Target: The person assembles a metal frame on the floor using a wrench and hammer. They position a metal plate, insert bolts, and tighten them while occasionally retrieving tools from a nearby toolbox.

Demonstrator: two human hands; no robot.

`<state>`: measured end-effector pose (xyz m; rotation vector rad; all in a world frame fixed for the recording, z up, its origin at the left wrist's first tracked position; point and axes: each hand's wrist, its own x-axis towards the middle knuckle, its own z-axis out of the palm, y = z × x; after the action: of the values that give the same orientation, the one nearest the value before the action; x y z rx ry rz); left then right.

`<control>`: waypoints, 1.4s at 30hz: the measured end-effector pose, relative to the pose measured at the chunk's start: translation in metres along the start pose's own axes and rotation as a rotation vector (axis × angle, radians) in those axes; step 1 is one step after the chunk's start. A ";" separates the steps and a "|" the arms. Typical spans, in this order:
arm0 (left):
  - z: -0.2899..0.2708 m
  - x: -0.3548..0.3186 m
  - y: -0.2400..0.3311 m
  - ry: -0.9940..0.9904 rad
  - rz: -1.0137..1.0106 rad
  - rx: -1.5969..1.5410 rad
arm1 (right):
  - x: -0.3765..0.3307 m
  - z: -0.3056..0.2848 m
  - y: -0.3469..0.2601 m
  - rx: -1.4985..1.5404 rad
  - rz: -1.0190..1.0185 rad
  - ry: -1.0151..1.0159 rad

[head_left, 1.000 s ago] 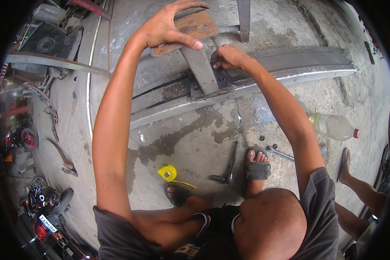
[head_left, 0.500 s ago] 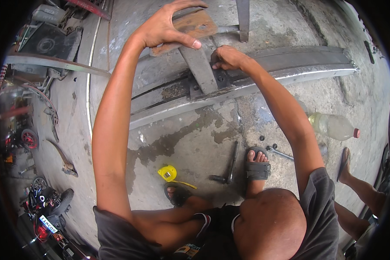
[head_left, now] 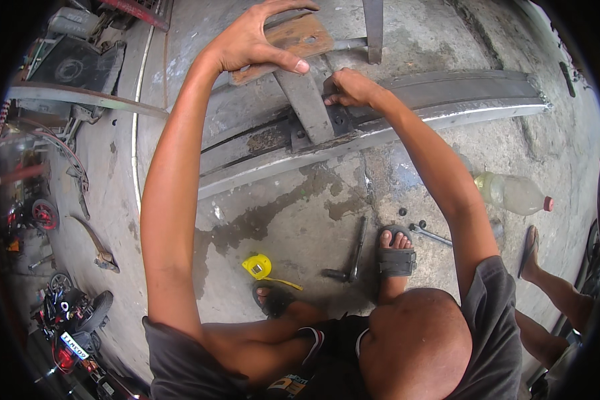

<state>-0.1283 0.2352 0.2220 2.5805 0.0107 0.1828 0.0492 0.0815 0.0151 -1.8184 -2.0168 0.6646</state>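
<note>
My left hand spreads over a rust-brown plate on top of a short grey metal post. Thumb and fingers stay apart, the thumb lying near the post's upper end. The post's dark base plate sits on a long metal beam. My right hand is beside the post with its fingers curled down near the base plate. What those fingertips pinch, if anything, is hidden.
On the concrete floor lie a yellow tape measure, a dark wrench-like bar, a combination wrench and a plastic bottle. Another person's sandalled foot is at right. A motorbike stands lower left.
</note>
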 end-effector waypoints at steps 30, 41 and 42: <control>0.001 -0.002 -0.005 0.017 -0.002 0.013 | 0.004 -0.014 -0.012 -0.046 0.153 -0.139; 0.001 0.000 -0.004 0.002 -0.011 0.002 | -0.001 -0.003 0.008 0.087 0.099 0.006; 0.001 0.000 -0.003 -0.002 -0.008 -0.003 | 0.001 -0.002 0.006 0.025 0.116 0.007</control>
<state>-0.1281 0.2374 0.2194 2.5777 0.0196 0.1774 0.0554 0.0828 0.0137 -1.9318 -1.9016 0.7110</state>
